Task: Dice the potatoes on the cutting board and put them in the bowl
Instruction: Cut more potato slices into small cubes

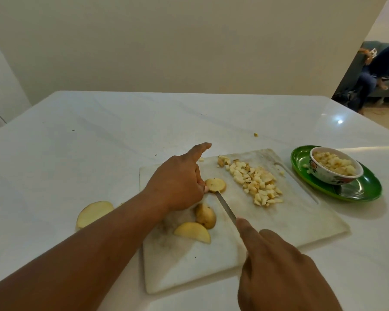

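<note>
now | knife (226,207) tip toward potato slice (215,185) | blade diagonal

A white cutting board (290,218) lies on a white counter (99,131). The left hand (177,180) holds a round potato slice (215,185) on the board, forefinger pointing far. The right hand (279,270) grips a knife (226,206), forefinger along the blade's back; the tip meets the slice's near edge. A pile of diced potato (256,182) sits on the board's far right part. A potato chunk (205,216) and a wedge (193,232) lie near the left forearm. Another potato piece (93,213) rests on the counter, left of the board. To the right, a patterned bowl (334,169) of dice stands on a green plate (364,189).
</note>
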Demonstrator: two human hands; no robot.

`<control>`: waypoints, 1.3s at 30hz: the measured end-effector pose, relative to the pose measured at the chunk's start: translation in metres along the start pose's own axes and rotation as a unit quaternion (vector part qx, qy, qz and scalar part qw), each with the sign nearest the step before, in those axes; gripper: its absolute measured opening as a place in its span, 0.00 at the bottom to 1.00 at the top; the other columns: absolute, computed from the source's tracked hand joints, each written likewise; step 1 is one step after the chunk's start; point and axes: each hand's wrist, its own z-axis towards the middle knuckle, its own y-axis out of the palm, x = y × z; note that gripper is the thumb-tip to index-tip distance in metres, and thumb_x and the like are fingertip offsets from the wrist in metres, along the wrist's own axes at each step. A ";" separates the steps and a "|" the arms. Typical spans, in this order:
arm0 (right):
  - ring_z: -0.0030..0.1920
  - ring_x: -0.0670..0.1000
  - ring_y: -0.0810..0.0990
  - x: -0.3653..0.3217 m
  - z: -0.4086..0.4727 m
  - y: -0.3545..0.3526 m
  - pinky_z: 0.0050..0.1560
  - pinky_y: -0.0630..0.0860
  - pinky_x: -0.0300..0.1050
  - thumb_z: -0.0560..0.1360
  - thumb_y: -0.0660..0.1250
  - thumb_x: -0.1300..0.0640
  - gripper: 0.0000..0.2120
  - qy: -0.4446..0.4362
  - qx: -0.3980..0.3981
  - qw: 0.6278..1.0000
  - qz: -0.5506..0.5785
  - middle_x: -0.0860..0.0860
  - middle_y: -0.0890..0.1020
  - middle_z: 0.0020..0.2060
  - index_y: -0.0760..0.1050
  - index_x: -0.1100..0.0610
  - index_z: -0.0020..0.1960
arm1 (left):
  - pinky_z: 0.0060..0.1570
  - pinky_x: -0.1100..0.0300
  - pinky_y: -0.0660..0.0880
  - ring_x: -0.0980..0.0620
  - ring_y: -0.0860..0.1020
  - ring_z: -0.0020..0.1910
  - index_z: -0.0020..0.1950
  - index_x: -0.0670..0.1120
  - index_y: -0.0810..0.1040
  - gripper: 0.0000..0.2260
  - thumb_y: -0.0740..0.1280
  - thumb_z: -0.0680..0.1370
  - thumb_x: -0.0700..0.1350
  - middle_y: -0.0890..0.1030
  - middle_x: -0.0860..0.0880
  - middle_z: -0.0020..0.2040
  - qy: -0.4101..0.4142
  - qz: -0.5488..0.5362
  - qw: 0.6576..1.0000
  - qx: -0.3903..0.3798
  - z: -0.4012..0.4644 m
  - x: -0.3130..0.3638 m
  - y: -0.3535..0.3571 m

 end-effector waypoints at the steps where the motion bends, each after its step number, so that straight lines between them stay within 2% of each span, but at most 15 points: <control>1: 0.55 0.47 0.76 0.001 -0.001 -0.003 0.49 0.70 0.39 0.79 0.52 0.52 0.33 -0.002 0.010 1.000 0.000 0.43 0.64 0.50 0.39 0.40 0.78 | 0.50 0.59 0.81 0.59 0.81 0.42 0.81 0.65 0.56 0.43 0.76 0.74 0.46 0.82 0.58 0.36 0.000 0.003 1.000 -0.001 -0.001 0.001 0.000; 3: 0.52 0.48 0.76 -0.003 0.003 -0.007 0.46 0.69 0.40 0.79 0.52 0.53 0.32 -0.015 0.051 0.999 0.002 0.43 0.66 0.50 0.42 0.41 0.78 | 0.51 0.58 0.81 0.58 0.82 0.41 0.81 0.66 0.54 0.43 0.76 0.75 0.45 0.82 0.58 0.37 -0.005 0.001 1.000 0.001 -0.002 0.001 0.000; 7: 0.53 0.49 0.76 -0.014 0.028 0.004 0.44 0.66 0.40 0.78 0.54 0.57 0.33 -0.038 0.089 0.995 0.001 0.46 0.72 0.60 0.48 0.45 0.80 | 0.52 0.59 0.82 0.56 0.82 0.39 0.82 0.66 0.50 0.45 0.74 0.76 0.44 0.82 0.56 0.37 -0.009 0.007 1.000 0.001 -0.002 0.004 -0.001; 11: 0.49 0.49 0.75 -0.016 0.029 0.013 0.42 0.67 0.39 0.78 0.53 0.57 0.33 -0.052 0.074 0.996 0.004 0.46 0.72 0.59 0.47 0.45 0.80 | 0.50 0.61 0.81 0.57 0.81 0.39 0.82 0.67 0.48 0.46 0.75 0.76 0.45 0.82 0.56 0.36 -0.010 0.008 1.000 -0.004 -0.003 0.003 -0.001; 15: 0.54 0.49 0.77 -0.007 0.007 0.009 0.48 0.71 0.41 0.79 0.53 0.54 0.34 -0.020 0.015 1.000 -0.009 0.43 0.68 0.58 0.39 0.41 0.79 | 0.49 0.61 0.79 0.58 0.81 0.40 0.82 0.67 0.49 0.46 0.76 0.76 0.47 0.82 0.57 0.37 0.001 0.018 1.000 -0.002 -0.001 0.000 -0.001; 17: 0.54 0.46 0.77 -0.003 -0.005 0.002 0.50 0.72 0.40 0.79 0.53 0.52 0.34 -0.003 -0.005 0.999 -0.037 0.42 0.67 0.56 0.39 0.40 0.78 | 0.49 0.61 0.80 0.58 0.81 0.42 0.82 0.66 0.51 0.44 0.75 0.76 0.47 0.82 0.58 0.39 0.009 0.020 1.000 -0.003 0.000 -0.001 0.000; 19: 0.47 0.46 0.80 -0.002 -0.010 -0.008 0.43 0.73 0.41 0.77 0.58 0.54 0.32 -0.030 0.083 0.993 -0.072 0.43 0.73 0.52 0.53 0.42 0.78 | 0.50 0.61 0.79 0.59 0.80 0.43 0.80 0.65 0.59 0.38 0.75 0.76 0.48 0.82 0.59 0.40 0.022 0.033 0.999 0.004 -0.001 -0.001 -0.001; 20: 0.42 0.47 0.81 -0.002 -0.007 -0.011 0.39 0.72 0.43 0.74 0.62 0.55 0.31 -0.029 0.145 0.987 -0.063 0.43 0.77 0.49 0.62 0.45 0.76 | 0.50 0.62 0.78 0.60 0.80 0.44 0.78 0.65 0.64 0.34 0.74 0.77 0.48 0.82 0.60 0.40 0.027 0.042 0.999 0.007 -0.002 -0.002 -0.002; 21: 0.42 0.49 0.80 0.000 -0.001 -0.013 0.38 0.71 0.44 0.74 0.64 0.54 0.28 -0.035 0.204 0.977 -0.043 0.45 0.79 0.49 0.67 0.48 0.74 | 0.49 0.63 0.77 0.62 0.79 0.44 0.75 0.65 0.69 0.30 0.74 0.76 0.49 0.82 0.62 0.40 0.028 0.046 0.999 0.006 -0.002 -0.002 -0.003; 23: 0.47 0.49 0.76 0.003 0.029 -0.017 0.43 0.67 0.43 0.77 0.62 0.48 0.18 -0.008 0.185 0.982 0.030 0.45 0.78 0.49 0.70 0.46 0.67 | 0.50 0.63 0.77 0.64 0.78 0.45 0.69 0.65 0.76 0.24 0.74 0.76 0.48 0.82 0.64 0.40 0.014 0.033 0.999 -0.004 -0.003 -0.005 -0.007; 25: 0.44 0.49 0.75 0.004 0.068 -0.014 0.41 0.66 0.43 0.76 0.64 0.43 0.13 0.013 0.162 0.986 0.043 0.45 0.75 0.42 0.75 0.49 0.56 | 0.53 0.61 0.78 0.64 0.79 0.46 0.65 0.64 0.79 0.20 0.73 0.75 0.47 0.82 0.65 0.42 0.003 0.031 0.999 -0.011 -0.001 -0.009 -0.010; 29: 0.46 0.51 0.79 -0.001 0.113 0.000 0.40 0.71 0.43 0.69 0.72 0.36 0.22 0.033 0.137 0.989 0.046 0.48 0.80 0.43 0.77 0.52 0.51 | 0.62 0.54 0.75 0.55 0.75 0.62 0.67 0.61 0.79 0.18 0.72 0.77 0.54 0.81 0.62 0.59 0.010 0.089 0.996 -0.017 0.007 -0.014 -0.007; 31: 0.43 0.50 0.78 -0.002 0.118 0.004 0.39 0.69 0.42 0.70 0.72 0.36 0.21 0.039 0.125 0.991 0.035 0.49 0.80 0.43 0.77 0.53 0.48 | 0.63 0.55 0.73 0.52 0.73 0.64 0.68 0.60 0.80 0.18 0.71 0.78 0.53 0.79 0.57 0.62 0.026 0.110 0.993 -0.033 0.012 -0.013 -0.004; 35: 0.41 0.50 0.75 0.002 0.122 0.005 0.38 0.67 0.42 0.72 0.71 0.41 0.15 0.020 0.111 0.993 0.029 0.48 0.77 0.39 0.76 0.52 0.45 | 0.58 0.58 0.74 0.55 0.75 0.59 0.63 0.59 0.84 0.15 0.70 0.77 0.47 0.81 0.58 0.60 0.036 0.105 0.992 -0.053 0.016 -0.010 -0.002; 39: 0.40 0.50 0.76 0.000 0.126 -0.002 0.35 0.67 0.42 0.73 0.71 0.49 0.05 -0.022 0.072 0.997 0.031 0.47 0.77 0.38 0.79 0.50 0.44 | 0.42 0.66 0.73 0.61 0.77 0.42 0.56 0.60 0.87 0.09 0.74 0.76 0.52 0.83 0.61 0.49 0.009 0.068 0.997 -0.024 0.013 -0.015 -0.004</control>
